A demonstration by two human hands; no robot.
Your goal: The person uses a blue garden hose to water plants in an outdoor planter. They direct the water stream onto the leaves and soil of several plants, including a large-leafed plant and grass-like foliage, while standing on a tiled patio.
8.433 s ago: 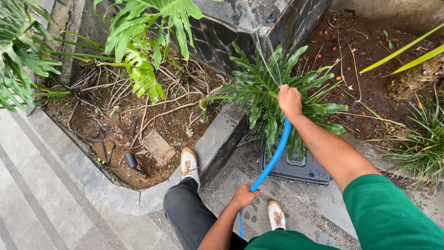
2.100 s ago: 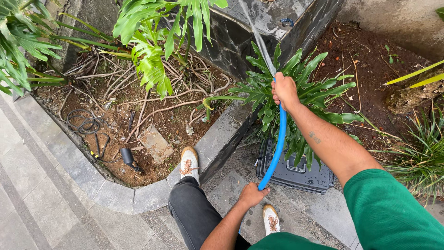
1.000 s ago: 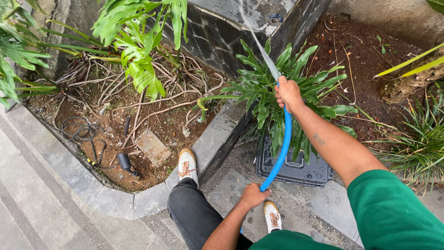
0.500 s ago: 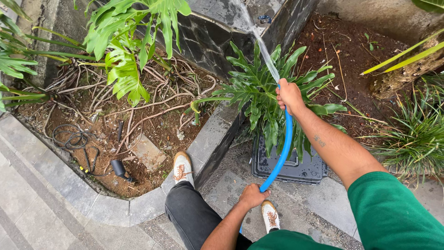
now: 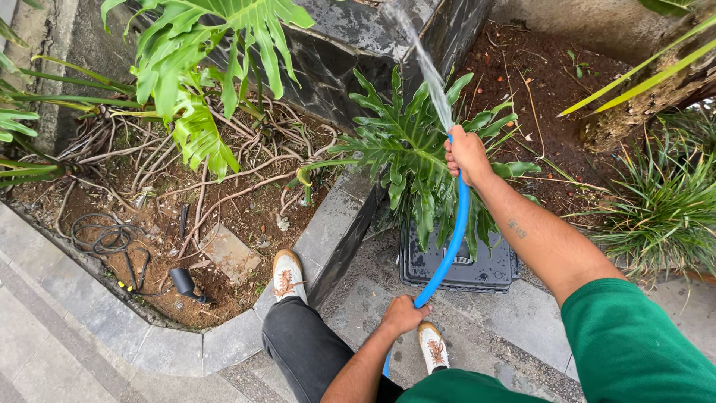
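Note:
My right hand (image 5: 467,154) grips the end of a blue hose (image 5: 452,240) above a dark green leafy plant (image 5: 414,153). A stream of water (image 5: 422,63) sprays up and away from that hand toward a dark stone wall (image 5: 350,45). My left hand (image 5: 403,314) holds the same hose lower down, near my right shoe (image 5: 432,346). My left shoe (image 5: 286,275) rests on the grey stone curb (image 5: 328,227).
A big split-leaf plant (image 5: 209,67) overhangs a soil bed with bare roots, a coiled black cable (image 5: 108,239) and a small black spotlight (image 5: 184,283). A black plastic box (image 5: 488,269) sits under the leafy plant. Grassy clumps (image 5: 656,201) and brown soil lie right.
My view has shifted slightly from moment to moment. The right hand keeps the hose tip raised over the leafy plant, spraying toward the wall; eight seconds ago it was lower, with no visible spray.

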